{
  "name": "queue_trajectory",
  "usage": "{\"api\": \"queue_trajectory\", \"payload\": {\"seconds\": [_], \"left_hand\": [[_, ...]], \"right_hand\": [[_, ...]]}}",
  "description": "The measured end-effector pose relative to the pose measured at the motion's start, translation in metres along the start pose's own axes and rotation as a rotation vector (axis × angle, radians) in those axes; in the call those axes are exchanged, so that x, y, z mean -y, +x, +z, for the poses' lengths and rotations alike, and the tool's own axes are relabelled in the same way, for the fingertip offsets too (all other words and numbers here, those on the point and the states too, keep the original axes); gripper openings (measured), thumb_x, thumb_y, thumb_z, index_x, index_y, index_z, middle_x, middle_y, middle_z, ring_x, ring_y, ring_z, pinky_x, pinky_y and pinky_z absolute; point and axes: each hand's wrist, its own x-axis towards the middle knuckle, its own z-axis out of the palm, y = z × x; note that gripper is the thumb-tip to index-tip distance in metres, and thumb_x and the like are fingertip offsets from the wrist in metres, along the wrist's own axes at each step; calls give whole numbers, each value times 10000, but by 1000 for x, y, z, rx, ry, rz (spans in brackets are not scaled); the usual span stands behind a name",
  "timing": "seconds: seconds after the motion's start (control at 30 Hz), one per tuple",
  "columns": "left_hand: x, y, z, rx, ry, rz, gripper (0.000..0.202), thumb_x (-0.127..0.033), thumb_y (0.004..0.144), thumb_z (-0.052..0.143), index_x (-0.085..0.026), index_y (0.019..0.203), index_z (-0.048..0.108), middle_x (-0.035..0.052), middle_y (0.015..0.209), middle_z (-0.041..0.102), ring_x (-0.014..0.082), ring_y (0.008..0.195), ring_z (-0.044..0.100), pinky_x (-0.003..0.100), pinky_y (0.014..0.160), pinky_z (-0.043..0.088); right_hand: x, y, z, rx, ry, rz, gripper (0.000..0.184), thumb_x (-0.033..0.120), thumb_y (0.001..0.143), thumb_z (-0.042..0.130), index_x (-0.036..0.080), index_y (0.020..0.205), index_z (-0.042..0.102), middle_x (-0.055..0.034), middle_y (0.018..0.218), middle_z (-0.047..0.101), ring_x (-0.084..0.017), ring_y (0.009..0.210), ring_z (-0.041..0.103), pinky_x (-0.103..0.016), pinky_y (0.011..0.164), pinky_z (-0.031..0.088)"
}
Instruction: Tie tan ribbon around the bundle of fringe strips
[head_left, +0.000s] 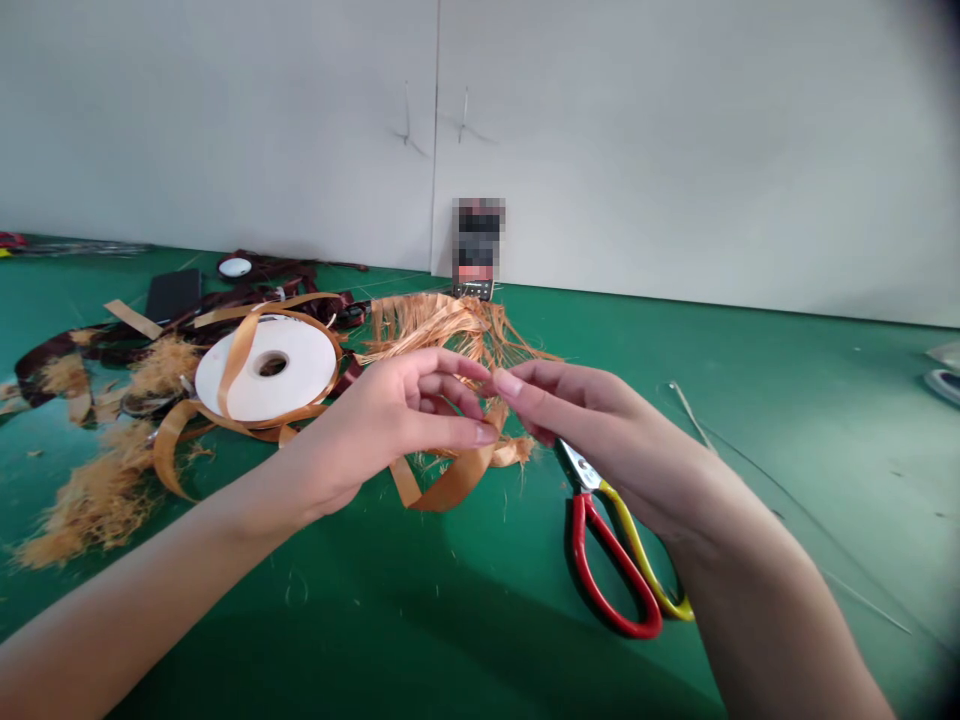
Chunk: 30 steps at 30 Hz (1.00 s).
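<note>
My left hand (390,415) and my right hand (581,420) meet above the green mat, both pinching a strip of orange ribbon (450,480) that loops down below them. The ribbon's far end is frayed into a fan of loose orange threads (442,325) behind my fingers. My fingertips touch each other at the middle. Scissors with one red and one yellow handle (615,560) lie on the mat under my right wrist, their blades partly hidden by that hand.
A white ribbon spool (289,375) wrapped in orange ribbon lies at left, among piles of orange frayed thread (94,500) and dark brown ribbon (45,355). A dark phone (174,293) and thin wires (694,410) lie on the green mat (787,400). A white wall stands behind.
</note>
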Motion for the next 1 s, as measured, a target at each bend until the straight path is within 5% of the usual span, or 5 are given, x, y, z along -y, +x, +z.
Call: {"api": "queue_trajectory", "payload": {"seconds": [0.2, 0.7, 0.8, 0.9, 1.0], "left_hand": [[3, 0, 1, 40, -4, -20, 386, -159, 675, 807, -192, 988, 584, -19, 739, 707, 188, 790, 700, 300, 726, 514], [4, -3, 2, 31, 83, -18, 366, -228, 665, 822, -189, 970, 622, -26, 730, 656, 142, 715, 632, 264, 646, 480], [4, -2, 1, 14, 31, 4, 344, -214, 711, 788, -196, 1019, 635, -13, 838, 667, 139, 798, 623, 263, 705, 478], [3, -1, 1, -2, -49, 2, 312, -161, 749, 743, -196, 1037, 627, -14, 916, 667, 129, 869, 616, 251, 758, 474], [4, -1, 2, 1, -92, -3, 291, -132, 768, 721, -193, 1034, 621, -16, 937, 666, 123, 898, 613, 239, 770, 474]], "right_hand": [[-4, 4, 6, 59, 63, -15, 297, 482, 724, 735, 193, 789, 729, -28, 760, 675, -141, 695, 566, -281, 600, 398], [-9, 5, 0, -110, 107, -149, 232, 369, 782, 722, 178, 673, 648, -9, 726, 601, -123, 716, 504, -272, 638, 393], [-9, 5, -3, -125, 137, -148, 239, 415, 802, 702, 180, 819, 660, -9, 782, 623, -119, 752, 539, -257, 655, 418], [-7, 4, -6, 7, 171, -77, 408, 373, 735, 778, 189, 1060, 612, -15, 898, 663, -129, 822, 594, -252, 695, 469], [-5, 4, -5, 59, 179, -59, 452, 330, 694, 815, 164, 1055, 600, -21, 884, 669, -115, 770, 608, -239, 664, 493]]}}
